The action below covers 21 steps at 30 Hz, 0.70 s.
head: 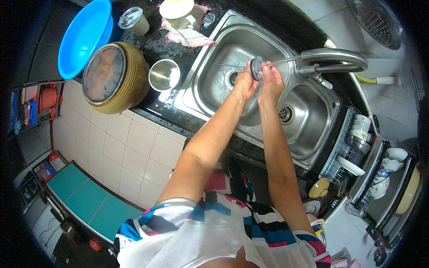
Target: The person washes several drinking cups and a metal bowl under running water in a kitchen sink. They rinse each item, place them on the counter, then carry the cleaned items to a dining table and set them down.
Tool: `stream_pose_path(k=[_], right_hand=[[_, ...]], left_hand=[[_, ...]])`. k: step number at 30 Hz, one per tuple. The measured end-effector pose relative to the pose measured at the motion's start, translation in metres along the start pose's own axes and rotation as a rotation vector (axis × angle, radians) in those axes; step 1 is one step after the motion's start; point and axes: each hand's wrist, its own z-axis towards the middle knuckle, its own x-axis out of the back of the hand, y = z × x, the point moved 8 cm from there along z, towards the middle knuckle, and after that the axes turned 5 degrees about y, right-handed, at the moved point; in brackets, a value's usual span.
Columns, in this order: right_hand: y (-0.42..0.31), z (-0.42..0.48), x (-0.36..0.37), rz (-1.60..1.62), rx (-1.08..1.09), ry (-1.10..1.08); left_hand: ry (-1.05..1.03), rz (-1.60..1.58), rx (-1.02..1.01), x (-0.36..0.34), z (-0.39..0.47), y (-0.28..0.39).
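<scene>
Over the larger bowl of a stainless steel double sink (214, 73), my left hand (247, 82) grips a round, clear lid with a dark rim (256, 69). My right hand (272, 80) is at the lid's other side, its fingertips touching or very close to it; the exact contact is hard to make out. From the curved metal faucet (335, 57) a thin stream of water runs onto the lid and my right fingers. The drain (233, 78) of this bowl shows just left of my left hand.
On the black counter left of the sink stand a metal cup (164, 75), a ribbed brown pot (134, 77), a blue basin (82, 37), a lidded plastic cup (134, 21) and a white mug (177, 15) on a cloth (191, 37). A dish rack (345, 144) is at right.
</scene>
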Motion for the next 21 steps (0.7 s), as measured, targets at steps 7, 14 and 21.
stream_pose_path(k=[7, 14, 21], right_hand=[[-0.025, -0.024, 0.002, -0.643, 0.271, -0.075], [-0.101, -0.025, 0.035, -0.781, 0.676, 0.068], [-0.098, -0.013, 0.021, -0.64, 0.552, 0.015]], left_hand=[[0.208, 0.08, -0.099, 0.009, -0.009, 0.006], [0.419, 0.337, -0.051, 0.053, 0.005, 0.036], [0.112, 0.485, 0.132, -0.015, -0.001, -0.004]])
